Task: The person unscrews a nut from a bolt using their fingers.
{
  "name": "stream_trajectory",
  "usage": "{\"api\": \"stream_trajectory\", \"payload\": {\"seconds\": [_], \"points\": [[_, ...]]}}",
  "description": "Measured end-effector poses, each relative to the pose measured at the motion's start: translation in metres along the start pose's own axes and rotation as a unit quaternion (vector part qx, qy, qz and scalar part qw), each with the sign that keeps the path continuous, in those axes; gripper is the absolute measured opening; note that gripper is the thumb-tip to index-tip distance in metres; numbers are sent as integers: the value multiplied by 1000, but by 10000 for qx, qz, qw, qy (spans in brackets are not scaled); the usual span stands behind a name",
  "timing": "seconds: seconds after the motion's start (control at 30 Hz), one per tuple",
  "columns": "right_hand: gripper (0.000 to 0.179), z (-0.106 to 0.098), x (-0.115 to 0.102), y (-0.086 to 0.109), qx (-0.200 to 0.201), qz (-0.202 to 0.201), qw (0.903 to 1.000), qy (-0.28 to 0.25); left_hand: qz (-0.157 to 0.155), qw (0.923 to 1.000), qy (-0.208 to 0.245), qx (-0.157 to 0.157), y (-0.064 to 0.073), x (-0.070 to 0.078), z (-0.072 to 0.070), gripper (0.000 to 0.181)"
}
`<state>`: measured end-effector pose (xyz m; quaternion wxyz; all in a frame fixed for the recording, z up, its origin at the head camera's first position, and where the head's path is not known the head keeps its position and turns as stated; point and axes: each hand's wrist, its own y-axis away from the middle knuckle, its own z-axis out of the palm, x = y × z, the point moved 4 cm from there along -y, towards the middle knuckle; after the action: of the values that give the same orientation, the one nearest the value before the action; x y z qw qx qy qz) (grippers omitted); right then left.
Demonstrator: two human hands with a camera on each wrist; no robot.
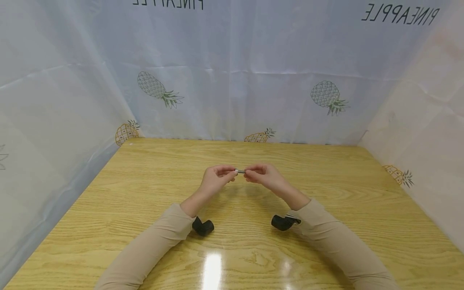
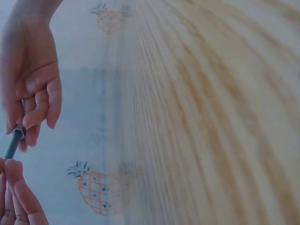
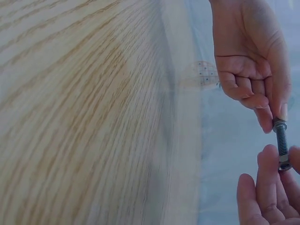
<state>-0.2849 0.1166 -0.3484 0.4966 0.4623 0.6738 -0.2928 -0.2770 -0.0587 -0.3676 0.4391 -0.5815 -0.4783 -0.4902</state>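
Note:
A grey metal bolt (image 1: 241, 172) with a threaded shank spans the gap between both hands above the table. My left hand (image 1: 214, 180) pinches its hexagonal end between thumb and fingers. At the other end, my right hand (image 1: 266, 176) pinches the bolt by a ring-like collar. In the right wrist view, thread shows on the bolt (image 3: 282, 142) between collar and hexagonal piece; whether that piece is a nut or the head, I cannot tell. In the left wrist view, the bolt (image 2: 13, 144) slants between the fingertips of both hands.
A wooden table (image 1: 145, 193) lies beneath the hands. White cloth (image 1: 232, 100) printed with pineapples hangs behind it and along both sides. Black curved pieces (image 1: 204, 228) show at both sleeve cuffs, just above the tabletop.

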Motion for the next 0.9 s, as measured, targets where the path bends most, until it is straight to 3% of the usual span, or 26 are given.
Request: {"api": "stream_trajectory", "payload": {"seconds": [0.2,0.53,0.77,0.9], "points": [[38,-1,2,0,125,-70,9994,304,-10,10000,7,-4,1,1,0,29],[35,-1,-1,1,1,-29,10000,-18,43,10000,-23,30,1,2,0,27],[35,-1,1,1,103,14,9995,312,-25,9999,104,-6,0,1,0,28],[41,-1,2,1,-74,17,9996,267,-5,10000,97,-23,0,0,0,29]]}}
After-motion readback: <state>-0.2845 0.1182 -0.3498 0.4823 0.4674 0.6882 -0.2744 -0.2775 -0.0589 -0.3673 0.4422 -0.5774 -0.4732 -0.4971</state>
